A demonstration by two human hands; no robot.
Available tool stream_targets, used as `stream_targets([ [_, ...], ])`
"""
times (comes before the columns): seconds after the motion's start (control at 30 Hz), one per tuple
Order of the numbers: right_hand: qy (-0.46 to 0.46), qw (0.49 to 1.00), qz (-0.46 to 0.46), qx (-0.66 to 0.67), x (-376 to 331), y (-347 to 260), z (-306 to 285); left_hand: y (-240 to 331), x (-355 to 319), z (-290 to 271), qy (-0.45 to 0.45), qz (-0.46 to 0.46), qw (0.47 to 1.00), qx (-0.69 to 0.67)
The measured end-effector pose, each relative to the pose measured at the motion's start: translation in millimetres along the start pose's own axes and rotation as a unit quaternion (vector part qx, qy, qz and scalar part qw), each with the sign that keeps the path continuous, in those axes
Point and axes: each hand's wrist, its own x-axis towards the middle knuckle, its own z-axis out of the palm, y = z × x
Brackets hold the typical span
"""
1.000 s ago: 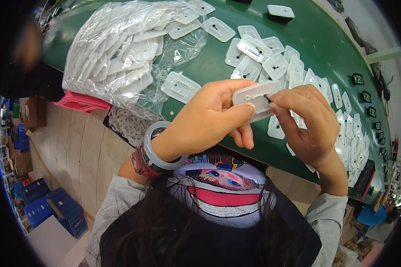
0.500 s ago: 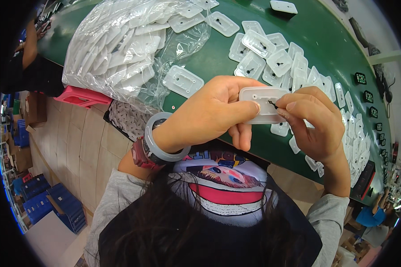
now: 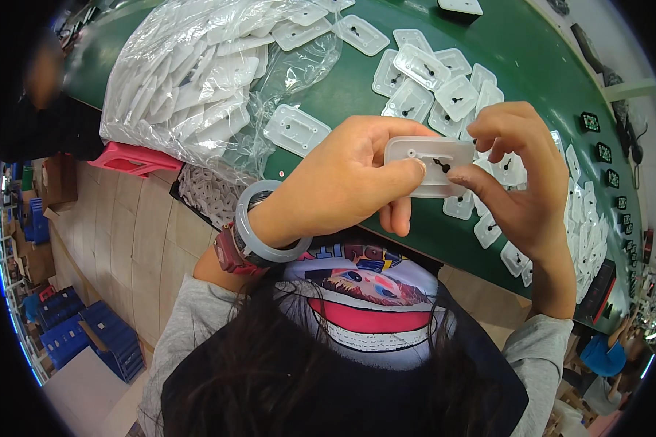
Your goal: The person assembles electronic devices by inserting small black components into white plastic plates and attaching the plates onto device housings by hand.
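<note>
My left hand [image 3: 353, 175] grips a translucent white plastic cover [image 3: 455, 191], a shallow rectangle with rounded corners, above the near edge of the table. Its thumb presses inside the cover and the fingers go behind it. A small black piece [image 3: 442, 165] with a thin tail lies in the cover, right of the thumb. My right hand [image 3: 525, 197] is open, fingers raised and spread apart from the thumb. That thumb tip is at the cover's right side, close to the black piece; whether it touches the cover I cannot tell.
A clear plastic bag [image 3: 189, 80] full of white covers lies left on the green table [image 3: 539, 69]. One loose cover [image 3: 297, 131] sits beside it. Covers with black pieces [image 3: 423, 67] spread to the right. Small dark square parts [image 3: 603, 152] line the far right. A pink stool [image 3: 140, 159] stands below.
My right hand has let go of the black piece and opened, its fingers lifting up and away to the right. My left hand keeps the cover nearly in place.
</note>
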Motion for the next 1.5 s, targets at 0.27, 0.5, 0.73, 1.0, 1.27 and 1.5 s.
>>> stream_targets([
  [0.27, -0.071, 0.978, 0.174, 0.092, 0.7, 2.6, -5.8, -1.3, 1.2, -2.1, -0.006, -0.008, 1.000, 0.023],
  [0.5, -0.109, 0.935, 0.295, 0.166, 5.5, 0.5, -7.1, -2.6, 3.1, -1.3, 0.015, -0.001, 0.999, 0.045],
  [0.73, -0.112, 0.935, 0.284, 0.179, 2.7, 4.9, -3.2, -6.8, 5.9, 2.3, 0.038, 0.026, 0.998, 0.047],
  [1.0, -0.132, 0.947, 0.261, 0.133, 2.4, 1.3, -3.0, -6.9, 6.1, 8.2, 0.063, 0.036, 0.993, 0.092],
  [1.27, -0.099, 0.937, 0.275, 0.189, -2.5, -0.6, 5.3, -3.6, 3.1, 8.0, 0.073, 0.015, 0.996, 0.046],
  [1.5, -0.070, 0.890, 0.340, 0.294, -6.8, -0.1, 12.5, -5.2, -0.2, 15.5, 0.068, 0.041, 0.995, 0.063],
])
